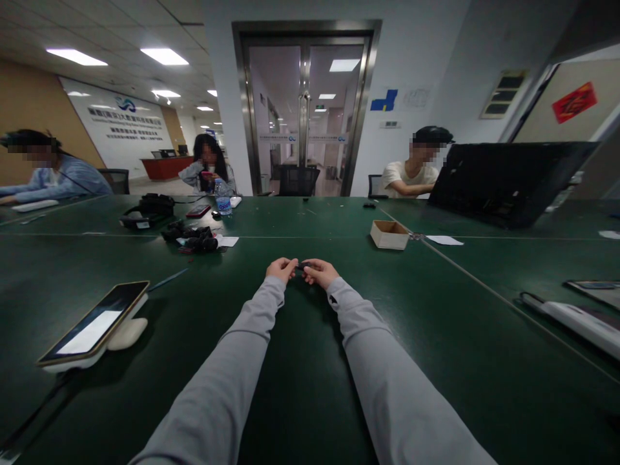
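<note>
Both my arms, in grey sleeves, reach forward over the green table (310,387). Between my hands is a small dark object (302,265), too small to name. My left hand (281,268) pinches its left end with thumb and fingers. On the other end, the fingers of my right hand (320,272) are closed. The two hands are close together, just above or resting on the tabletop; I cannot tell which.
A small open box (390,240) stands ahead to the right. At left a phone (99,323) leans on a white stand. Black gear (194,237) and a water bottle (223,197) are farther back. A large black monitor (504,181) stands at right. Three people sit across the table.
</note>
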Demonstrator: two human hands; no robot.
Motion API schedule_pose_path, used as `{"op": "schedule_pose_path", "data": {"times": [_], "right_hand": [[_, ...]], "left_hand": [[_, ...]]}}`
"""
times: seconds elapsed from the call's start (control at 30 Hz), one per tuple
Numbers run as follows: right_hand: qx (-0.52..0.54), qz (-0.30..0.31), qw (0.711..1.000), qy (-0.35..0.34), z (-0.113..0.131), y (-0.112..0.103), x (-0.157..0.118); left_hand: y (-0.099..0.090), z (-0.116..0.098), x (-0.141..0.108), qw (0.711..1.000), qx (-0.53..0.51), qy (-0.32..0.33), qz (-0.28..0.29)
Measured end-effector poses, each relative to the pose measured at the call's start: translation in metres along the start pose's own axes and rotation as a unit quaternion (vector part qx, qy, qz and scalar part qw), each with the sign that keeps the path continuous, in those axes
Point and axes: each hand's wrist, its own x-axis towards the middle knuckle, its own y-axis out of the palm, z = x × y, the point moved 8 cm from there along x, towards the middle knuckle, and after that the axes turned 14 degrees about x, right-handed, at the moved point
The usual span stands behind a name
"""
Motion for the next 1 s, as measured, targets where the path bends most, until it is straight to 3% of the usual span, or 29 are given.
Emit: {"op": "schedule_pose_path", "data": {"times": [1.0], "right_hand": [[-0.006,0.018,1.0,-0.004,-0.0001,0.0013,-0.0002]], "left_hand": [[-0.0045,0.0025,0.0014,0.992,0.128,0.014,-0.013]]}}
